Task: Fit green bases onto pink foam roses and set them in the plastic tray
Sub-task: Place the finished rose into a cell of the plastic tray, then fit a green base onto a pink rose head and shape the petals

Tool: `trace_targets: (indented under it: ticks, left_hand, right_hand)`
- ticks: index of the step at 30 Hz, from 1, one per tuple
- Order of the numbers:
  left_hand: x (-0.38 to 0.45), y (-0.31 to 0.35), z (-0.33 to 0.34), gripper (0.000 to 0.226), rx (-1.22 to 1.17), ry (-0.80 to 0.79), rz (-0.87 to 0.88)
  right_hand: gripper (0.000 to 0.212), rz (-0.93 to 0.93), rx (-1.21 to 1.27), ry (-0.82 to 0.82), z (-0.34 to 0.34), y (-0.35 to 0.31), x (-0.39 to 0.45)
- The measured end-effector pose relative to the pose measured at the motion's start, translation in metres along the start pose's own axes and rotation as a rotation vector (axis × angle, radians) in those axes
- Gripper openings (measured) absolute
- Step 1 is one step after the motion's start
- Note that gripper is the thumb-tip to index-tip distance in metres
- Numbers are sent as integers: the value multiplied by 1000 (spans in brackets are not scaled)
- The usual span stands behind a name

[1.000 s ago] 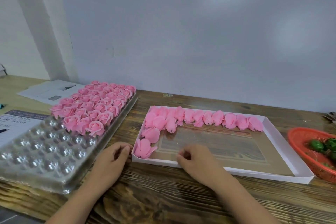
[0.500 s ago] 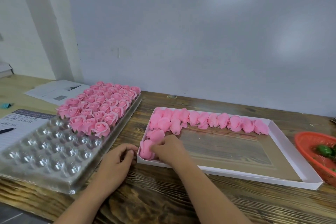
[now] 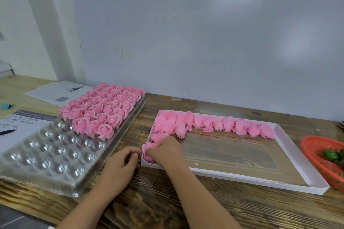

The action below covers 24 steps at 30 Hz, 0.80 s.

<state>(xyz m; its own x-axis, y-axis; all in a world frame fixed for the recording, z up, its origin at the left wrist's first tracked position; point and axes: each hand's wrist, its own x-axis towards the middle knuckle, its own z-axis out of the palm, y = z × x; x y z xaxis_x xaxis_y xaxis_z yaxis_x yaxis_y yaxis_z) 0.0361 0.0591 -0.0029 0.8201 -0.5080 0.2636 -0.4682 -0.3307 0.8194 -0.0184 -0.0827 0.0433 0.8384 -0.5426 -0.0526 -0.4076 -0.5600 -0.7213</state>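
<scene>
Right hand [image 3: 164, 151] grips a rose [image 3: 148, 151] in white box [image 3: 260, 179] corner; left hand [image 3: 121, 163] curled beside it, contents unclear; tray [image 3: 46, 158] half filled.

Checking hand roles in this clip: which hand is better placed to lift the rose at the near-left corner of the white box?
Right. The right hand already has its fingers curled on that pink foam rose inside the white box. The left hand rests on the table outside the box, fingers curled.
</scene>
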Motion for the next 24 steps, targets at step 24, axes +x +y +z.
trace_targets:
  ticks: [24]
  left_hand:
    - [-1, 13, -1, 37, -108, 158, -35]
  right_hand:
    - [9, 342, 1131, -116, -71, 60, -16]
